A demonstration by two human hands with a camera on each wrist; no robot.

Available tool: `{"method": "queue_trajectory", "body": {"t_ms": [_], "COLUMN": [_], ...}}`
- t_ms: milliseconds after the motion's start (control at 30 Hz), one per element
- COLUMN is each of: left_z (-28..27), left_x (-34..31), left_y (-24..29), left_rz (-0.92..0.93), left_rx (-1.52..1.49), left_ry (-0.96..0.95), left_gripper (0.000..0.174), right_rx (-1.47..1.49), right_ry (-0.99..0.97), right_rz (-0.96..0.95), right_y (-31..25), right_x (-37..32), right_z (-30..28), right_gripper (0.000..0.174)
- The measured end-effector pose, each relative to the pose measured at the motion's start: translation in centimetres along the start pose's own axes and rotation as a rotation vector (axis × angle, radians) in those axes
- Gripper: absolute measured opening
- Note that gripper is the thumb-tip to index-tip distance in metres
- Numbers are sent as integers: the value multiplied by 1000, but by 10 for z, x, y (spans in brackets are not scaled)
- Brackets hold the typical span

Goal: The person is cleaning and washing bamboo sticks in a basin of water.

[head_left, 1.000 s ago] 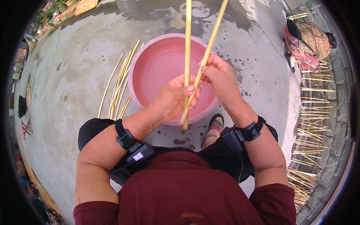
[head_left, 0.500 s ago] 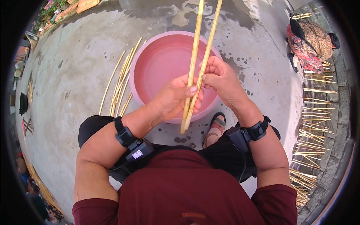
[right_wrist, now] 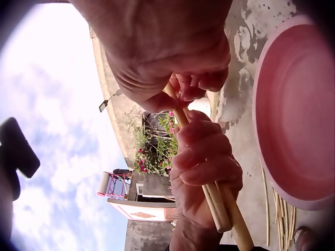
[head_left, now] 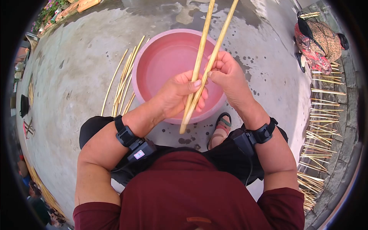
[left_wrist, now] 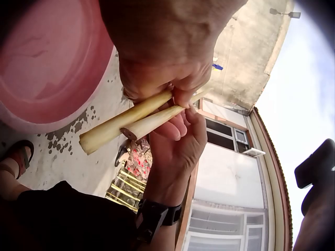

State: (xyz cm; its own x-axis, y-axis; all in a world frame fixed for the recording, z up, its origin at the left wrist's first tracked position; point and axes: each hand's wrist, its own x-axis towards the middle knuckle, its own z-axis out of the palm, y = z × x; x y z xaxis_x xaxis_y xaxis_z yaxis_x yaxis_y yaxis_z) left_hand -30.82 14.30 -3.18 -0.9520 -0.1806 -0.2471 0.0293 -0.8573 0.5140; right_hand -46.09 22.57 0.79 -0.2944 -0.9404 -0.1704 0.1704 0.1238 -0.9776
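In the head view my left hand (head_left: 178,94) grips two pale yellow peeled sticks near their lower ends, thumb across the front. The left stick (head_left: 203,42) and the right stick (head_left: 222,34) spread apart upward and run out of the frame top. My right hand (head_left: 230,76) pinches the right stick just above the left hand, between thumb and fingers. The left wrist view shows both cut ends, on a thicker stick (left_wrist: 110,130) and a thinner one (left_wrist: 144,125). In the right wrist view the left fingers (right_wrist: 204,151) curl round the sticks.
A pink round basin (head_left: 165,57) stands on the concrete floor beneath the hands. Loose sticks (head_left: 124,80) lie left of it. Several rows of sticks (head_left: 318,134) lie along the right edge, where another person (head_left: 316,44) bends over. A sandalled foot (head_left: 220,130) is beside the basin.
The two sticks have shifted rightward at their tops. Their lower ends, crossed a second ago, now lie close together. Both hands have moved slightly, keeping their hold.
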Motion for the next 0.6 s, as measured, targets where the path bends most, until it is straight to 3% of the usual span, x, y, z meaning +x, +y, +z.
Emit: {"method": "queue_trajectory", "body": {"t_ms": [233, 600], "left_z": [8, 7], "left_x": [-6, -9], "left_y": [-5, 1], "left_rz": [-16, 8], "left_rx": [46, -163], "left_ry": [112, -17], "left_gripper": [14, 15], "right_rx": [94, 186], "right_ry": [169, -38], "right_rz": [-103, 2], "right_y": [-20, 5], "right_x": [14, -4], "right_z": [-21, 9], "right_gripper": [34, 34]}}
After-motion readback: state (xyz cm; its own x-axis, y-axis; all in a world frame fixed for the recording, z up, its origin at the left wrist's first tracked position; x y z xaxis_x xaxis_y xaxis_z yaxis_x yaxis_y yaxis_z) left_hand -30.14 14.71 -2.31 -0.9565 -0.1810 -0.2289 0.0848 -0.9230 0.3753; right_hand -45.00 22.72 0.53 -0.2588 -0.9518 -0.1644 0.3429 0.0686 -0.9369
